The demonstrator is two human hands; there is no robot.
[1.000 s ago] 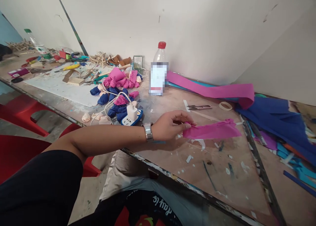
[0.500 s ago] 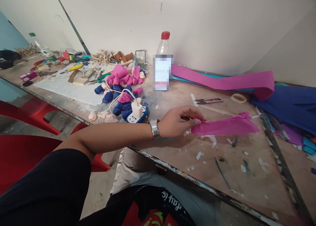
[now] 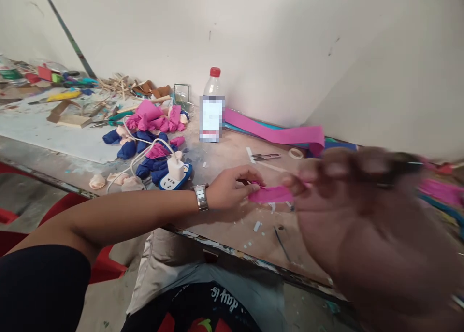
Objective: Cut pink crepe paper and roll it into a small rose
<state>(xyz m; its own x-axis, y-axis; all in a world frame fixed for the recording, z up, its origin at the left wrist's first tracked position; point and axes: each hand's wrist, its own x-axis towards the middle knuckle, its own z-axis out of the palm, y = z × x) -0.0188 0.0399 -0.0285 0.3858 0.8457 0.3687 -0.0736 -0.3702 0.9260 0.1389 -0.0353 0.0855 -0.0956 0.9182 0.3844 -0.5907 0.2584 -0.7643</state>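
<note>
My left hand (image 3: 232, 187), with a metal watch (image 3: 201, 197) at the wrist, is closed on one end of a pink crepe paper strip (image 3: 271, 194) just above the table. The strip's other end runs behind the fingers of my right hand (image 3: 377, 216), which looms large and blurred close to the camera at the right. Its palm shows, but motion smears the fingers, and whether they grip anything is unclear. Beyond the strip lie small thread snips (image 3: 266, 156) and a roll of tape (image 3: 296, 153).
A long pink crepe strip (image 3: 275, 133) lies along the wall beside a red-capped bottle (image 3: 214, 83) and a phone (image 3: 211, 119). Leftward are a power strip (image 3: 170, 181) with a charger, blue paper bundles (image 3: 126, 149), pink paper pieces (image 3: 147, 114), pliers (image 3: 118, 117) and a yellow cutter (image 3: 63, 96).
My right hand has come into view at the right, large and near the camera. The view has turned rightward, while my left hand keeps hold of the pink strip.
</note>
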